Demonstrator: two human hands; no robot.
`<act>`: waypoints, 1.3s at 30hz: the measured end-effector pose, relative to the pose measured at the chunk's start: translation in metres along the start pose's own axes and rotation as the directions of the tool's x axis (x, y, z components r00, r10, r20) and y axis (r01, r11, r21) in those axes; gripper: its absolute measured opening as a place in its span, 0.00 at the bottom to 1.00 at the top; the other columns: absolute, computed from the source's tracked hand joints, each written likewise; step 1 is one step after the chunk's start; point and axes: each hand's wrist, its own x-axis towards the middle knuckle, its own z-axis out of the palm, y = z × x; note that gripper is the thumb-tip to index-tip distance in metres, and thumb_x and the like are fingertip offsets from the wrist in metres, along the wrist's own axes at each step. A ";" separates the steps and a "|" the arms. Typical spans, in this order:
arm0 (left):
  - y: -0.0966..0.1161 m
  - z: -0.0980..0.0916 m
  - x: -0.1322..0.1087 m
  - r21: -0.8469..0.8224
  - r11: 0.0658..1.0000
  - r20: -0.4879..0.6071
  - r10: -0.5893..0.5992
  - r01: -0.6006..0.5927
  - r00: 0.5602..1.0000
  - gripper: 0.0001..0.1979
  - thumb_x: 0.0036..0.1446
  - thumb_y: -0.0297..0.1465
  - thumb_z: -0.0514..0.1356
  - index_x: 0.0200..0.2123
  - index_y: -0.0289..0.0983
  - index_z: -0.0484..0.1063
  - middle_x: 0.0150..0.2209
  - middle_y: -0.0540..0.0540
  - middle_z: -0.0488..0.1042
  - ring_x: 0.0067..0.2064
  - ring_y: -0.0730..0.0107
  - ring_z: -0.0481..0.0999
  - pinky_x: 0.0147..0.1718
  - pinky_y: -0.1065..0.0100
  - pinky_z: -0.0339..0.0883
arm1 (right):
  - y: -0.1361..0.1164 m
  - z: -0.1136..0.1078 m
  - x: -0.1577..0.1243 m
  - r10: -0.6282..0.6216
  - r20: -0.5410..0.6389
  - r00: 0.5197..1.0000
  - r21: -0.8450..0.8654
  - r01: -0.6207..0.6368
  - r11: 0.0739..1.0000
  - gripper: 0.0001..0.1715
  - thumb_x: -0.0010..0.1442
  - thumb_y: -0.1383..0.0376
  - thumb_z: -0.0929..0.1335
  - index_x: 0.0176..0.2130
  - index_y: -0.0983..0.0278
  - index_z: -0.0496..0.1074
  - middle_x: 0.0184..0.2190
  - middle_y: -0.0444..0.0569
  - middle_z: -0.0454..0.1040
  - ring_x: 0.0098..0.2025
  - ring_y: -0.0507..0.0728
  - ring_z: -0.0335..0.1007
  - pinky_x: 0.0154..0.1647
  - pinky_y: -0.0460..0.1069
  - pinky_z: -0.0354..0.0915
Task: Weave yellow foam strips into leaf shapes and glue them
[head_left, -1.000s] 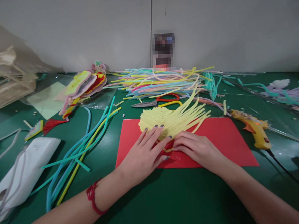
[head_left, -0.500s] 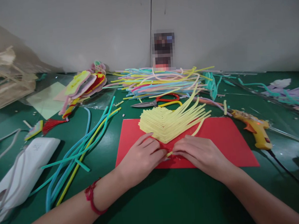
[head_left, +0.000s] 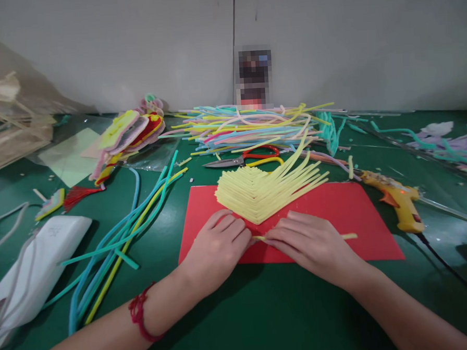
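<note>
A thin yellow pipe cleaner (head_left: 350,236) runs sideways low over the red card (head_left: 360,210). My left hand (head_left: 223,243) is closed, its fingertips pinching one stretch of it. Close by on the right, my right hand (head_left: 309,241) pinches it too; a short piece shows between the hands and one end sticks out past the right fingers. Just beyond my fingers lies a leaf-like piece of yellow pipe cleaners (head_left: 254,195), set in V-shaped rows with loose ends fanning to the upper right. My fingers hide the rest of the held strand.
Behind lie scissors (head_left: 225,163) with red and yellow handles and a heap of coloured pipe cleaners (head_left: 254,127). A yellow glue gun (head_left: 407,207) with a cord rests at right. Blue-green pipe cleaners (head_left: 131,238) and a white power bank (head_left: 46,268) with cables are at left.
The pipe cleaner between my hands has straightened to lie level; its right end, which slanted up beside the leaf-like piece, now points right. Both hands stay close together.
</note>
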 end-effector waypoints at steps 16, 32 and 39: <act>-0.004 0.000 -0.001 -0.066 0.997 -0.025 -0.037 0.035 0.999 0.10 0.65 0.27 0.50 0.33 0.35 0.70 0.29 0.50 0.72 0.33 0.68 0.69 0.45 0.62 0.63 | 0.011 0.002 0.000 0.071 0.032 0.997 0.069 -0.073 0.995 0.14 0.67 0.65 0.61 0.35 0.65 0.73 0.30 0.49 0.74 0.33 0.54 0.67 0.36 0.50 0.59; -0.001 0.005 -0.003 -0.097 0.994 0.055 0.050 -0.045 0.997 0.08 0.63 0.25 0.51 0.34 0.35 0.69 0.32 0.47 0.72 0.38 0.67 0.71 0.53 0.60 0.63 | 0.010 0.004 0.000 0.045 0.004 0.999 0.189 -0.045 0.981 0.12 0.66 0.67 0.61 0.36 0.64 0.73 0.27 0.46 0.71 0.31 0.52 0.63 0.36 0.48 0.60; -0.002 -0.006 0.004 -0.159 0.957 0.051 0.255 -0.244 0.966 0.13 0.64 0.23 0.48 0.34 0.34 0.71 0.30 0.49 0.73 0.37 0.69 0.71 0.51 0.63 0.65 | 0.014 0.004 -0.001 -0.001 0.062 0.998 0.292 -0.017 0.956 0.11 0.66 0.68 0.62 0.35 0.63 0.72 0.30 0.46 0.72 0.35 0.52 0.64 0.40 0.49 0.60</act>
